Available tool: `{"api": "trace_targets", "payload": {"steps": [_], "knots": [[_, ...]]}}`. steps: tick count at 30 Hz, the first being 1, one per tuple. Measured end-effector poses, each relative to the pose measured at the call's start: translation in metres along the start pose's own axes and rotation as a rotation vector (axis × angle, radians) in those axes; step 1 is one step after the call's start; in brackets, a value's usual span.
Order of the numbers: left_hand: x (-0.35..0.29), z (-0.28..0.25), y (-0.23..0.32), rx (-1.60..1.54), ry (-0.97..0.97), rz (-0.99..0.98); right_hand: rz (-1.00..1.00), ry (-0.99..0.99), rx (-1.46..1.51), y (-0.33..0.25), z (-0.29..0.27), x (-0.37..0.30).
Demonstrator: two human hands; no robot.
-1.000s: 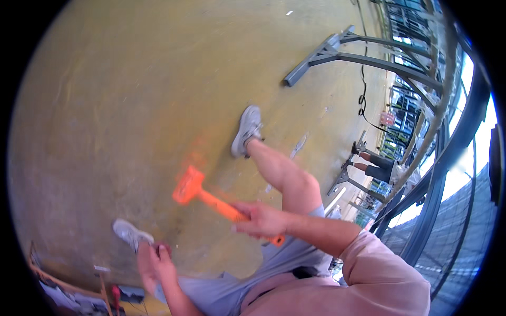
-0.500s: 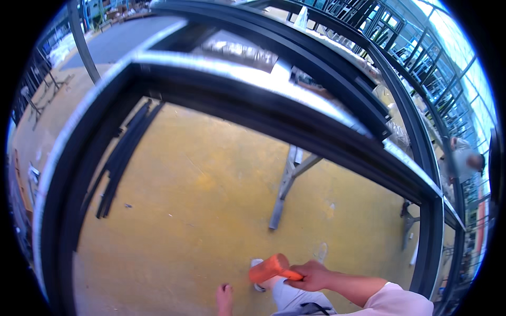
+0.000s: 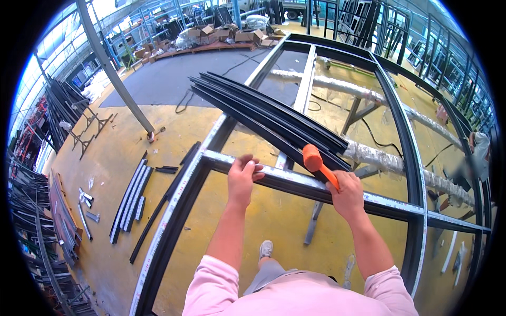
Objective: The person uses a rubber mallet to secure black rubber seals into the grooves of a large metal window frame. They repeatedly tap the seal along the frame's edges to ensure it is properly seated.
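My right hand [image 3: 347,194] grips the handle of an orange mallet [image 3: 312,158], its head raised to the far left of my fist. Beneath the mallet runs the crossbar [image 3: 292,176] of a large dark metal frame, pale along its top face. Over the left part of that crossbar is my left hand [image 3: 242,179], fingers curled in and thumb pressed toward them; whatever they pinch, if anything, is too small to name. A bundle of long black profiles [image 3: 263,118] lies slantwise across the frame, just beyond both hands.
Wrapped support bars [image 3: 363,152] pass under the frame. Several loose strips [image 3: 132,197] lie on the yellow floor at left, near a slanting metal post [image 3: 113,68]. Cardboard boxes [image 3: 211,34] are piled far back. A blurred person [image 3: 478,152] is at the right edge.
My left hand has risen from low beside my body to the crossbar. My right hand has carried the mallet up and away from me to the crossbar. The view has shifted, showing more of the workshop.
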State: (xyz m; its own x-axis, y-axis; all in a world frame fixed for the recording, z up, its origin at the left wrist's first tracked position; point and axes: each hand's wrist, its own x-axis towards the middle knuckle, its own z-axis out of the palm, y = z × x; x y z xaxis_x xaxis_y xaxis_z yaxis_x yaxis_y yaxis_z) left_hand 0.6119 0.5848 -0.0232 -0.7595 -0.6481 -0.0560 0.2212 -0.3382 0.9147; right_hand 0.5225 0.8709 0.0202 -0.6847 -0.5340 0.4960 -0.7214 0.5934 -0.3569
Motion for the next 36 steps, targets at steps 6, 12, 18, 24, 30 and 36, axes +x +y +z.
{"api": "trace_targets", "payload": {"steps": [6,12,18,24,30,36], "knots": [[0.145,-0.020,-0.013,0.058,0.122,-0.304,0.138,-0.015,0.002,-0.014,0.049,0.010],[0.156,0.000,-0.014,-0.341,0.115,-0.350,0.055,0.111,-0.056,-0.002,-0.005,-0.024],[0.090,-0.043,0.030,-0.546,0.063,-0.138,0.514,0.245,0.061,0.070,-0.062,-0.172],[-0.074,-0.066,0.013,-0.214,0.120,-0.333,0.510,0.444,-0.603,0.089,-0.057,-0.288],[-0.131,-0.034,-0.058,-0.322,0.083,-0.573,1.217,0.230,0.632,0.071,0.003,-0.390],[-0.107,-0.029,-0.131,-0.248,0.169,-0.697,1.330,0.511,0.912,0.073,0.017,-0.338]]}}
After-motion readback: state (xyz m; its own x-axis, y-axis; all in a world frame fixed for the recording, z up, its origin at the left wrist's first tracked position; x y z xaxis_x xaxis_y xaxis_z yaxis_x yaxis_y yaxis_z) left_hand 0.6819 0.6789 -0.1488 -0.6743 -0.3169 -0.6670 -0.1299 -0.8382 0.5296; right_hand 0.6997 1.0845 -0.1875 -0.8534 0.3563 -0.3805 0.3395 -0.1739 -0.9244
